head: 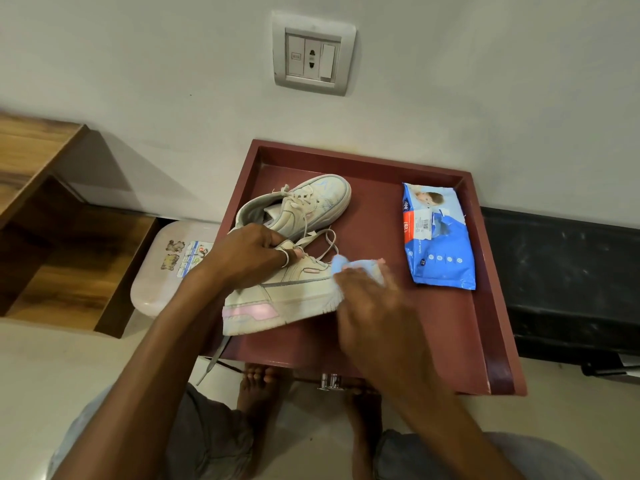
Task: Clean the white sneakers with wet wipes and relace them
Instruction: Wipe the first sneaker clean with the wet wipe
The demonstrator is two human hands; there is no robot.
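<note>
Left hand gripping the near sneaker by its collar, right hand clutching a blue wipe at its toe, second sneaker behind, wipes pack on red desk.

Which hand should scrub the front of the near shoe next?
The right hand: it holds the crumpled blue wet wipe at the toe of the near white sneaker. The left hand grips that sneaker's collar, steadying it.

We see a dark red, square painted table top with a raised rim. On it rest a white lace-up sneaker with a pink heel patch at the front, a second white lace-up sneaker just behind it, and, well apart at the right, a flat blue plastic pack of wet wipes.
</note>
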